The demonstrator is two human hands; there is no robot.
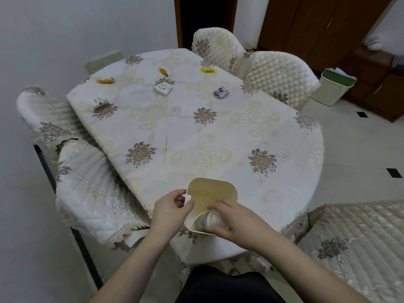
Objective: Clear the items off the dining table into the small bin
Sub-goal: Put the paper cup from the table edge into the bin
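Note:
A small cream bin (209, 194) stands at the near edge of the dining table (218, 132). My left hand (170, 212) pinches the bin's left rim. My right hand (235, 221) reaches into the bin and is closed on a crumpled white wad there. Farther off on the cloth lie an amber wrapped candy (106, 80), a second amber candy (163, 71), a yellow wrapper (208, 69), a white tissue pack (100, 101), a white-green packet (163, 88), a purple packet (221, 92) and a thin wooden stick (165, 149).
Quilted cream chairs surround the table: two at the left (87, 193), two at the far right (277, 73), one at the near right (354, 243). A white woven wastebasket (330, 90) stands on the floor by the brown cabinets at the far right.

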